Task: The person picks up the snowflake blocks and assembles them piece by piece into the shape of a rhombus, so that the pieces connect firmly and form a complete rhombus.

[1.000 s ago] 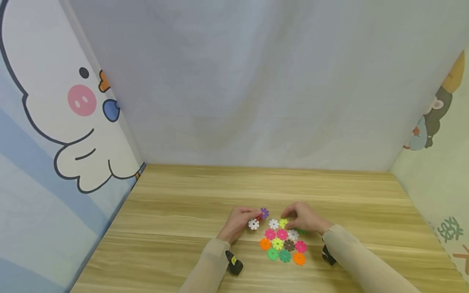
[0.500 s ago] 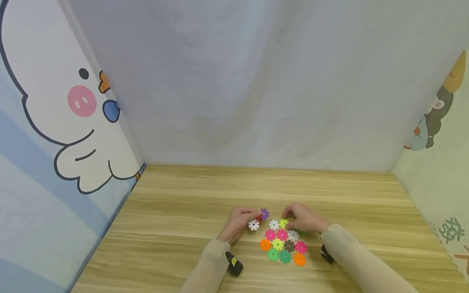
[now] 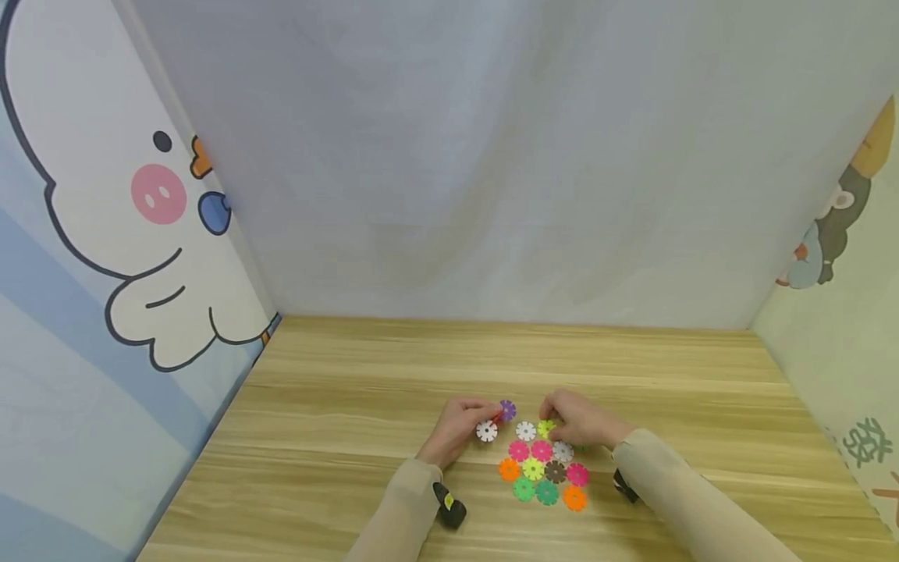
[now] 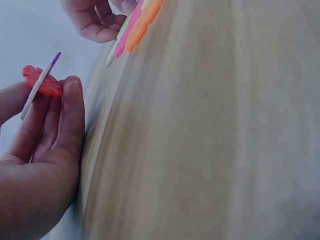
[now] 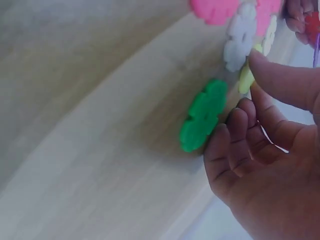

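Observation:
My left hand (image 3: 456, 431) pinches a red notched disc (image 4: 53, 89) between thumb and fingers, just above the table. Slotted into that disc are a white disc (image 3: 486, 431) and a purple disc (image 3: 509, 410), on opposite sides. My right hand (image 3: 581, 419) has thumb and index finger at the edges of a yellow disc (image 3: 545, 428) at the back of a group of loose discs. Close by its other fingers, a green disc (image 5: 204, 117) lies on the table, mostly hidden under the hand in the head view.
Loose discs lie flat in rough rows on the wooden table (image 3: 337, 390): white (image 3: 525, 431), pink (image 3: 518, 450), orange (image 3: 574, 498), brown (image 3: 555, 471), green (image 3: 524, 489) and others. A pale curtain (image 3: 449, 195) stands behind, with printed walls at both sides.
Almost nothing differs. The left hand keeps hold of the joined discs in the same spot, and the right hand stays at the yellow disc, its wrist shifting very slightly.

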The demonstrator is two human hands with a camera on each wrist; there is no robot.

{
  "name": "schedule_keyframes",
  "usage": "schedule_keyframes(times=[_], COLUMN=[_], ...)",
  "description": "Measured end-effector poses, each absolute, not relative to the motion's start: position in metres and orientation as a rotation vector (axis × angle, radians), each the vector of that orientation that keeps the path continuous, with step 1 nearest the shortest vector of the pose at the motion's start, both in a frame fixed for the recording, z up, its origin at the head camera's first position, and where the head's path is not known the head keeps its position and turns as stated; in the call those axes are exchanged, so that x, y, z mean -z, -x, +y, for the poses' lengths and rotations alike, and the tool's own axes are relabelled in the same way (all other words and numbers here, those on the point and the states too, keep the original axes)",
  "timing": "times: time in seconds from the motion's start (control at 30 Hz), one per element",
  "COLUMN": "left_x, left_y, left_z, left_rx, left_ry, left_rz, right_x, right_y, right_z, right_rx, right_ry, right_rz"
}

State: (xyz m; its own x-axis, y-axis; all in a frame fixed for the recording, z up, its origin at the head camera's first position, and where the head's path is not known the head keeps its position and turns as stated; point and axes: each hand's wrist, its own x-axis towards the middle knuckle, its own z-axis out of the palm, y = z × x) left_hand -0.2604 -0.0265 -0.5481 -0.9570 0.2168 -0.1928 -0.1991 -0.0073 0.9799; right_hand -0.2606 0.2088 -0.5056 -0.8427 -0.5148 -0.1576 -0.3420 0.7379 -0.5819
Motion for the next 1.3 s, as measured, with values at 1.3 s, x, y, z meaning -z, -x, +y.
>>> schedule_keyframes(times=[1.3], left_x=[0.547], left_y=[0.26], left_z=[-0.026], left_rx=[-2.028], left_ry=[-0.011], left_rz=[2.009], right_x=[0.504], right_y=[0.274], right_z=[0.191], right_rx=[1.305], right_ry=[0.502], right_rz=[2.67])
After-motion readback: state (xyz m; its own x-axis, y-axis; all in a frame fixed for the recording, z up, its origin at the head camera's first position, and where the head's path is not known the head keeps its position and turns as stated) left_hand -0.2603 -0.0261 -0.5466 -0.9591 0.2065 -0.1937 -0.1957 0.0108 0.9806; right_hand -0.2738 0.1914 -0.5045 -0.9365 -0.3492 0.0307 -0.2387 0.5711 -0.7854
